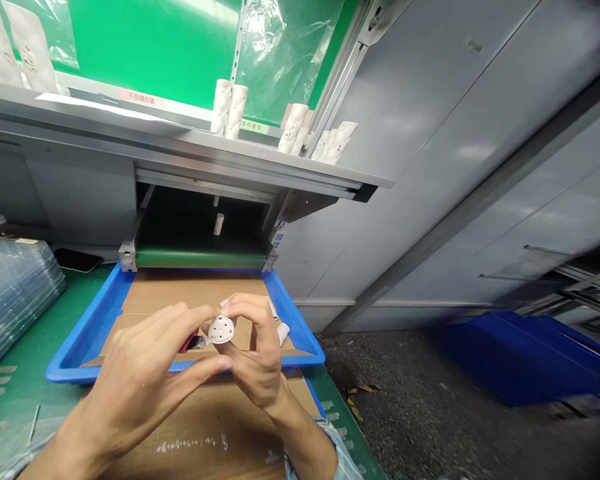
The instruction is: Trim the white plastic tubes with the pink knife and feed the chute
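Note:
A white cylindrical plastic part is gripped in my right hand, its round end with several small holes turned up toward me. My left hand is closed around a small tool with a red handle, mostly hidden by the fingers. The tool's shiny tip lies against or very near the edge of the part's round end. Both hands are above the front of a blue tray lined with cardboard. More white parts lie partly hidden behind my right hand.
Beyond the tray, a green conveyor belt carries a white part. The metal shelf above holds several white cylinders. Stacked clear plastic trays and a phone are at left. A blue bin is at right.

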The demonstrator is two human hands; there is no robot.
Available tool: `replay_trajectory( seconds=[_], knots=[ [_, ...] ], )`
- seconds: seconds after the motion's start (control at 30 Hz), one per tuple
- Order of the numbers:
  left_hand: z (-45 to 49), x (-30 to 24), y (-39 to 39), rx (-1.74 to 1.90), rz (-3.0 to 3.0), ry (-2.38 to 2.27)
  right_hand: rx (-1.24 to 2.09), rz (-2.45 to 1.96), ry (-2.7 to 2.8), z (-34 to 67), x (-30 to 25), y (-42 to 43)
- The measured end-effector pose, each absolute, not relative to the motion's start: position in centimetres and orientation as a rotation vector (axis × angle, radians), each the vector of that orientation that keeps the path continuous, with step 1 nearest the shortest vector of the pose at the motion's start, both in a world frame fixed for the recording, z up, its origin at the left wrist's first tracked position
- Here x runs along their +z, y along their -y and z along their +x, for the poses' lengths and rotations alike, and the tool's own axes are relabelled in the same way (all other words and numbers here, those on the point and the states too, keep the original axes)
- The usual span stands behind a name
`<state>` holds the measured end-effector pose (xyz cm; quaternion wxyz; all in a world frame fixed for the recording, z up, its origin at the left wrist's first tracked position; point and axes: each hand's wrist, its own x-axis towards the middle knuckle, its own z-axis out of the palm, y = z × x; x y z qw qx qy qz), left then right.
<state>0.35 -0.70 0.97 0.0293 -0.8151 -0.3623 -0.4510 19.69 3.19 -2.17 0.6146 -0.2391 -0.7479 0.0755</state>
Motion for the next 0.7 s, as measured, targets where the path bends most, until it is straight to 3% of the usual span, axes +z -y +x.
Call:
replay_trajectory(
  seconds=[0.33, 0.7],
  knots=[
    [-1.9, 1.0, -0.2, -1.270, -2.646, 0.989, 0.531, -0.366, 2.013, 22.5, -0.8, -4.3],
    [-0.9, 1.9, 0.6, -1.288, -2.613, 1.215, 0.267, -0.510, 1.859, 21.7, -0.8, -3.8]
  ],
)
